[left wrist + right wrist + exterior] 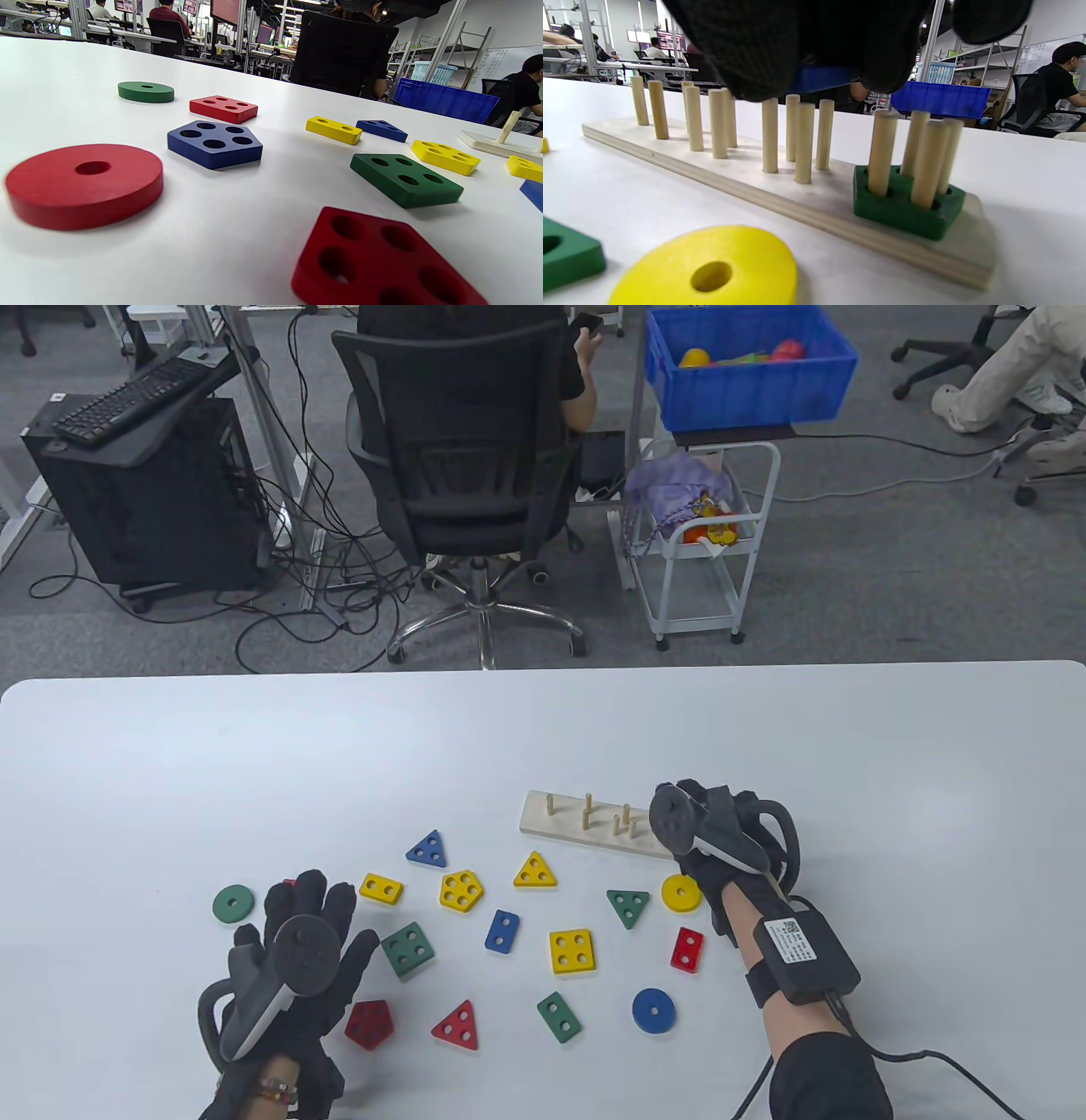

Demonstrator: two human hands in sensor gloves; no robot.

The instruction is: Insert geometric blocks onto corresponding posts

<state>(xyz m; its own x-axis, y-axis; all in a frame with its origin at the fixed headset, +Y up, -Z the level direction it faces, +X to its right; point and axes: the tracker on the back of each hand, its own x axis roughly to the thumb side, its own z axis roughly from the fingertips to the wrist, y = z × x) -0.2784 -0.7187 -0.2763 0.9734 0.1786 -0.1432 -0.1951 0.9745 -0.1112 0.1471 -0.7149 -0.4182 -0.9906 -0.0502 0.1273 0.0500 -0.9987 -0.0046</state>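
At the right end of the peg board (780,199), where a green block (908,207) already sits, the right hand (708,836) holds a blue block (818,78) clamped in its fingers (763,51) above the posts, so it should line holes over matching pegs before lowering, while the left hand (297,959) lies fingers apart at lower left

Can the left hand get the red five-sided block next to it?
Probably yes. The red five-sided block lies flat on the table just beside the left hand, on its right. Nothing sits on top of it or between them, so the way looks free.
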